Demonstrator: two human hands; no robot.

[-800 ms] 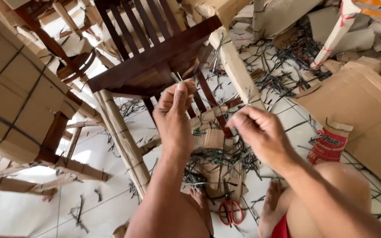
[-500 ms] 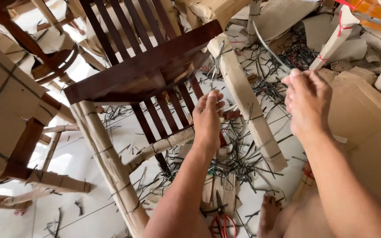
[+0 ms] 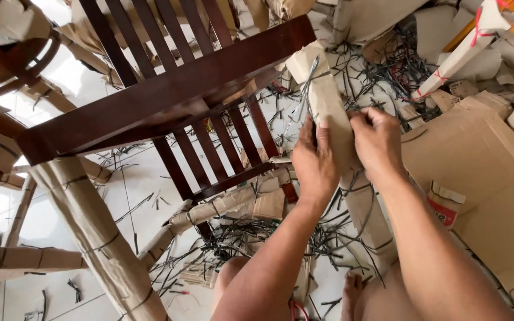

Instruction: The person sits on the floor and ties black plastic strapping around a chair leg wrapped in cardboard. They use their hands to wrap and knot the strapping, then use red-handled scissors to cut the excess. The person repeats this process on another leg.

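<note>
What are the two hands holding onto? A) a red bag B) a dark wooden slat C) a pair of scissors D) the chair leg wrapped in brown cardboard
D: the left hand and right hand both grip the cardboard-wrapped chair leg, which is bound with a dark strap.

A white tiled floor (image 3: 60,220) is seen throughout, brightly lit, with glare recorded at the upper left. The floor is littered with cut dark strapping pieces (image 3: 352,232), most densely at the centre and toward the upper right. Flattened cardboard sheets (image 3: 495,178) are laid at the right. A small red and white packet (image 3: 444,205) is noted resting against the cardboard. At the upper right, paper-wrapped furniture parts tied with red string (image 3: 465,53) are stacked. Further dark wooden furniture (image 3: 13,53), partly wrapped in cardboard, is observed at the left edge. No walls or windows are shown.
</note>
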